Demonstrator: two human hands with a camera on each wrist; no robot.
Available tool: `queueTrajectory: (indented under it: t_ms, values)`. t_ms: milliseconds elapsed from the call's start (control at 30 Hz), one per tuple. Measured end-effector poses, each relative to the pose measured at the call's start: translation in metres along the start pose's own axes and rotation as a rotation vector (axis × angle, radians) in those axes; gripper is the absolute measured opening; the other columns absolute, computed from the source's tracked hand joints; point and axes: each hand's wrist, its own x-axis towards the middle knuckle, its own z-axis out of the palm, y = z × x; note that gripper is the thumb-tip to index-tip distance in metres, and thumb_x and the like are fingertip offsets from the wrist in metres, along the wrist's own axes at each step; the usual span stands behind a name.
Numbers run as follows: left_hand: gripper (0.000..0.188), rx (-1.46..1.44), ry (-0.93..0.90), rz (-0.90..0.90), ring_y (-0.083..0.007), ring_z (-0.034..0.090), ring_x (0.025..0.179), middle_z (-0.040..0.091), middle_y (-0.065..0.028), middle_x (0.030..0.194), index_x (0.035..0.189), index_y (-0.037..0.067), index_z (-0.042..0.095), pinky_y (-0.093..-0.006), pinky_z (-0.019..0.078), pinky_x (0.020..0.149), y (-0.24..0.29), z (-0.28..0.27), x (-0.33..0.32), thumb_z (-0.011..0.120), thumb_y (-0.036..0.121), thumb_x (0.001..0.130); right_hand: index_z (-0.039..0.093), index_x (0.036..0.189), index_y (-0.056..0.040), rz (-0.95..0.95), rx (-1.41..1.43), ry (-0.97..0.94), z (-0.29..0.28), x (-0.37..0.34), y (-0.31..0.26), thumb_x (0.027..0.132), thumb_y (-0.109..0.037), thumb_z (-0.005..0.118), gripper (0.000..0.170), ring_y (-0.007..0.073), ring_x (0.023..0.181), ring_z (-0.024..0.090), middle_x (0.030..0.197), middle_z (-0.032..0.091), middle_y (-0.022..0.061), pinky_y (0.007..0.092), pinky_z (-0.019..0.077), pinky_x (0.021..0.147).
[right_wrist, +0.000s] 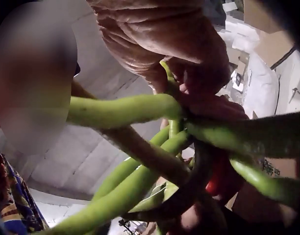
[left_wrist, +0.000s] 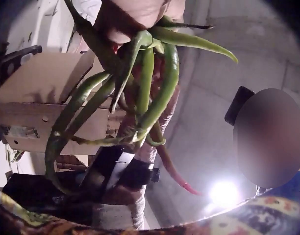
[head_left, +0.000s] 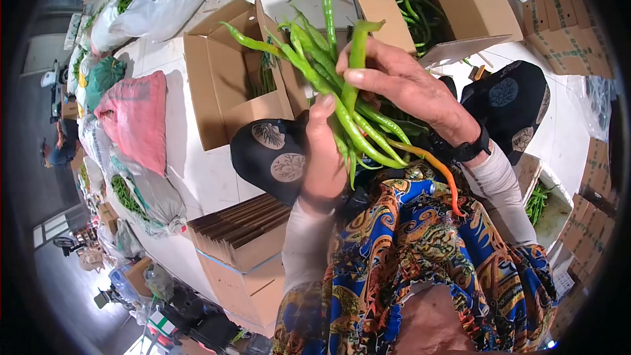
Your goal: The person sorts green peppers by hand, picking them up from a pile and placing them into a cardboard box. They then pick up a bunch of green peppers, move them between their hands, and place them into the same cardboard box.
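Observation:
In the head view my left hand (head_left: 323, 154) grips a bunch of long green chili peppers (head_left: 342, 115) in front of my body. One orange-red chili pepper (head_left: 439, 165) hangs from the bunch toward the patterned clothing. My right hand (head_left: 417, 89) pinches a light green chili pepper (head_left: 359, 43) between thumb and fingers, right over the bunch. From the left wrist, several curved peppers (left_wrist: 162, 93) dangle below the fingers. The right wrist view has the right hand (right_wrist: 164, 39) above crossing green peppers (right_wrist: 125, 111); much of the left hand is hidden behind them.
An open cardboard box (head_left: 211, 95) with some peppers stands ahead to the left, a larger box (head_left: 483, 0) of green peppers ahead to the right. Flattened cartons (head_left: 243, 227) are packed beside my left arm. A pink sack (head_left: 138, 118) lies farther left; a white bin (head_left: 559, 213) is at right.

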Motion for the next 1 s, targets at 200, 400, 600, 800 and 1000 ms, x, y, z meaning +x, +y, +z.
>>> queueTrajectory:
  t_ms: [200, 400, 600, 800, 1000]
  values:
    - [0.055, -0.034, 0.043, 0.013, -0.0182, 0.054, 0.092, 0.054, -0.0076, 0.106, 0.122, 0.004, 0.046, -0.0308, 0.046, 0.078, 0.0, -0.007, 0.008, 0.056, 0.039, 0.082, 0.056, 0.111, -0.001, -0.093, 0.071, 0.079, -0.005, -0.011, -0.002, 0.094, -0.019, 0.056, 0.025, 0.0088, 0.084, 0.054, 0.093, 0.059, 0.0024, 0.0236, 0.0454, 0.074]
    - [0.037, -0.305, 0.102, 0.156, -0.0165, 0.049, 0.08, 0.046, -0.0051, 0.087, 0.113, 0.006, 0.045, -0.0337, 0.0449, 0.075, 0.0, -0.024, 0.024, 0.057, 0.023, 0.082, 0.053, 0.115, 0.0044, -0.411, 0.059, 0.372, -0.014, -0.036, -0.027, 0.092, -0.01, 0.052, 0.027, 0.0224, 0.092, 0.061, 0.104, 0.059, 0.011, 0.0332, 0.0493, 0.084]
    - [0.039, -0.438, 0.069, 0.081, -0.0129, 0.039, 0.069, 0.039, -0.002, 0.081, 0.114, 0.004, 0.047, -0.0265, 0.0369, 0.062, 0.001, -0.032, 0.024, 0.058, 0.021, 0.08, 0.053, 0.121, -0.0024, -0.521, 0.161, 0.754, -0.048, -0.054, -0.041, 0.094, -0.013, 0.055, 0.029, 0.0196, 0.102, 0.062, 0.11, 0.063, 0.0083, 0.0267, 0.0505, 0.089]
    - [0.038, -0.426, 0.007, 0.069, -0.0111, 0.039, 0.07, 0.039, -0.0008, 0.08, 0.116, 0.003, 0.051, -0.0242, 0.0345, 0.061, 0.001, -0.034, 0.023, 0.056, 0.017, 0.081, 0.047, 0.13, 0.0023, -0.567, 0.143, 0.744, -0.122, -0.092, -0.032, 0.099, -0.016, 0.045, 0.036, 0.0184, 0.105, 0.057, 0.112, 0.059, 0.009, 0.0316, 0.0458, 0.091]
    - [0.046, -0.451, -0.095, 0.1, -0.0113, 0.041, 0.072, 0.041, -0.0009, 0.079, 0.119, -0.004, 0.047, -0.0263, 0.0373, 0.064, 0.003, -0.03, 0.022, 0.061, 0.014, 0.079, 0.059, 0.118, -0.0013, -0.339, -0.041, 0.888, -0.095, -0.104, -0.021, 0.094, -0.017, 0.055, 0.029, 0.0097, 0.085, 0.058, 0.101, 0.063, 0.0037, 0.0251, 0.0467, 0.074]
